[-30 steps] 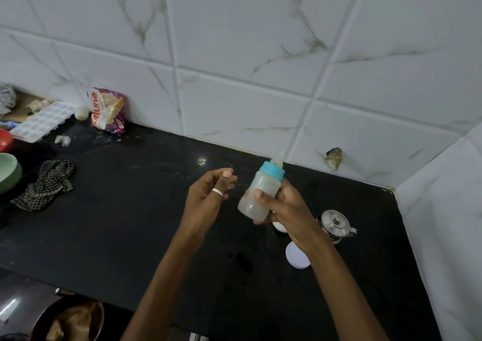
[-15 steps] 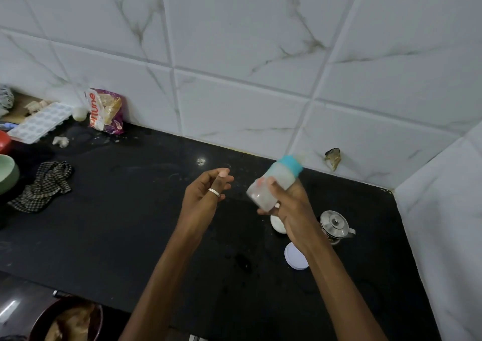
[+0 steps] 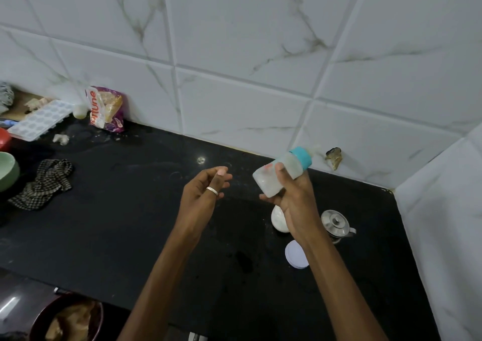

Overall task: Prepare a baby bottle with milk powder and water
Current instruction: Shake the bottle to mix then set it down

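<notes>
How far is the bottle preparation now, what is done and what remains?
Done: the baby bottle holds cloudy white liquid, teal collar on. In hand: the right hand grips it tilted, probably shaking. Left: perhaps finish mixing; a white lid lies loose on the counter.

I count two hands, the left hand point(image 3: 198, 197) and the right hand point(image 3: 297, 202), and one baby bottle point(image 3: 267, 182). On the surface point(image 3: 130, 223) I make out one steel lidded pot point(image 3: 336, 223), one white round lid point(image 3: 295, 255), one ice cube tray point(image 3: 39, 120), one snack packet point(image 3: 105, 111), one checked cloth point(image 3: 43, 184) and one green bowl point(image 3: 7, 171).
</notes>
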A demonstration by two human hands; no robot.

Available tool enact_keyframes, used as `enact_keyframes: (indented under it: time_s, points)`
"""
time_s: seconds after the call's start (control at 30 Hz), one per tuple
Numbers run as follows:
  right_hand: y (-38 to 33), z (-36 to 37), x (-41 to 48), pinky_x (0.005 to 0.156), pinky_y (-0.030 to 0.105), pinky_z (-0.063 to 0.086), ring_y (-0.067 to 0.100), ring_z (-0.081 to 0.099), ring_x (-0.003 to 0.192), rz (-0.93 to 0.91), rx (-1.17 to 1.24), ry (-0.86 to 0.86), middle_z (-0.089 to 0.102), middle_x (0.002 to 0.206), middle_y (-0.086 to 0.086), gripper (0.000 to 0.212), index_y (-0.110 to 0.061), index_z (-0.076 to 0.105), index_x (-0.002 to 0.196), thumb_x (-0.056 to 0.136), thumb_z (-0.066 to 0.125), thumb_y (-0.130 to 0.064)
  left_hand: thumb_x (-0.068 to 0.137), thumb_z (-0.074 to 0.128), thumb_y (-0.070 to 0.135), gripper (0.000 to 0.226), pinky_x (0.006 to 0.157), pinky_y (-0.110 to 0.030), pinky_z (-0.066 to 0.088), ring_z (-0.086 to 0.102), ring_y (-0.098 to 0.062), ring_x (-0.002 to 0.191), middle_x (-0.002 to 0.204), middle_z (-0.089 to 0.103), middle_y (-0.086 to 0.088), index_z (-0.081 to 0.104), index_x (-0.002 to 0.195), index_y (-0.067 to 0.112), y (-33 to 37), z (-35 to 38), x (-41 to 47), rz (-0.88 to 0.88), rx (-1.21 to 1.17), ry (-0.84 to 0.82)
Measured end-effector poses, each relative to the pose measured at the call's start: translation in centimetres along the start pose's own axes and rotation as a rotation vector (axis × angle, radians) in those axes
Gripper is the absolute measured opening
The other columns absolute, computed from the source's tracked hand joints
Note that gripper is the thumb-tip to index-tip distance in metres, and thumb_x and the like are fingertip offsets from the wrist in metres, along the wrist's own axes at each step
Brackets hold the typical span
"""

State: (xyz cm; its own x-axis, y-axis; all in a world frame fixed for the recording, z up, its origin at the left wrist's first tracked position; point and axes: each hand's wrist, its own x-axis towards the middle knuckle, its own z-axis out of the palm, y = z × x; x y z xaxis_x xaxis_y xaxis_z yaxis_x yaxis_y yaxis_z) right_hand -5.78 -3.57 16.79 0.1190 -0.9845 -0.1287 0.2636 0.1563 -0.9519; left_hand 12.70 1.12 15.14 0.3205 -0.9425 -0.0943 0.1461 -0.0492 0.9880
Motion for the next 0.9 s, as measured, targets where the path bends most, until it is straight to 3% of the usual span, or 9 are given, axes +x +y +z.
enact_keyframes:
  time_s: [0.13,0.3,0.43,0.57,0.7,0.83,0.9]
  points:
    - [0.4,0.0,-0.5,0.071,0.04,0.064,0.022,0.071,0.104,0.088,-0.219,-0.188,0.067,0.119,0.009,0.038,-0.025,0.054,0.126,0.093,0.072,-0.023,0.092,0.061,0.045,0.03,0.092,-0.035,0.057,0.073,-0.007,0.102,0.107,0.079,0.008,0.072,0.113,0.028,0.0,-0.1,0.0,-0.004,-0.002,-0.01]
    - [1.1,0.6,-0.4,0.064,0.038,0.062,0.025,0.071,0.105,0.074,-0.028,-0.019,0.067,0.118,0.008,0.054,-0.022,0.052,0.131,0.086,0.075,-0.038,0.1,0.06,0.036,0.019,0.092,-0.035,0.057,0.073,-0.007,0.1,0.105,0.079,0.008,0.073,0.111,0.028,0.0,-0.2,0.1,-0.009,-0.002,0.011]
    - [1.6,0.2,-0.8,0.069,0.038,0.062,0.022,0.072,0.105,0.108,-0.216,-0.231,0.069,0.118,0.008,0.049,-0.023,0.055,0.129,0.087,0.077,-0.033,0.095,0.06,0.041,0.025,0.093,-0.036,0.058,0.073,-0.007,0.102,0.108,0.078,0.006,0.072,0.114,0.028,0.0,-0.2,0.0,-0.014,0.001,-0.013]
    - [1.7,0.6,-0.2,0.06,0.034,0.058,0.019,0.072,0.097,0.084,0.006,-0.047,0.067,0.115,0.009,0.051,-0.021,0.053,0.129,0.083,0.069,-0.039,0.101,0.06,0.036,0.021,0.092,-0.034,0.057,0.073,-0.01,0.104,0.107,0.079,0.005,0.073,0.113,0.025,0.1,-0.3,0.0,-0.012,-0.006,0.012]
    - [2.1,0.6,-0.9,0.068,0.034,0.06,0.02,0.072,0.104,0.086,-0.219,-0.245,0.068,0.119,0.008,0.052,-0.025,0.054,0.13,0.083,0.073,-0.035,0.102,0.058,0.033,0.023,0.094,-0.034,0.058,0.072,-0.008,0.104,0.11,0.078,0.006,0.071,0.118,0.024,0.1,-0.4,0.1,-0.013,0.006,-0.005]
    - [2.4,0.9,-0.6,0.064,0.035,0.059,0.027,0.07,0.108,0.091,0.026,-0.043,0.065,0.127,0.015,0.061,-0.021,0.05,0.137,0.083,0.071,-0.04,0.102,0.058,0.033,0.022,0.091,-0.033,0.058,0.073,-0.006,0.101,0.107,0.078,0.005,0.072,0.115,0.024,0.0,-0.6,0.0,0.006,0.0,0.016]
    - [2.6,0.8,-0.8,0.063,0.033,0.059,0.024,0.07,0.106,0.098,-0.047,-0.083,0.064,0.125,0.013,0.061,-0.021,0.048,0.137,0.083,0.071,-0.038,0.101,0.058,0.033,0.021,0.091,-0.034,0.057,0.073,-0.006,0.101,0.107,0.078,0.005,0.072,0.115,0.024,0.0,-0.7,-0.1,0.001,-0.01,0.021]
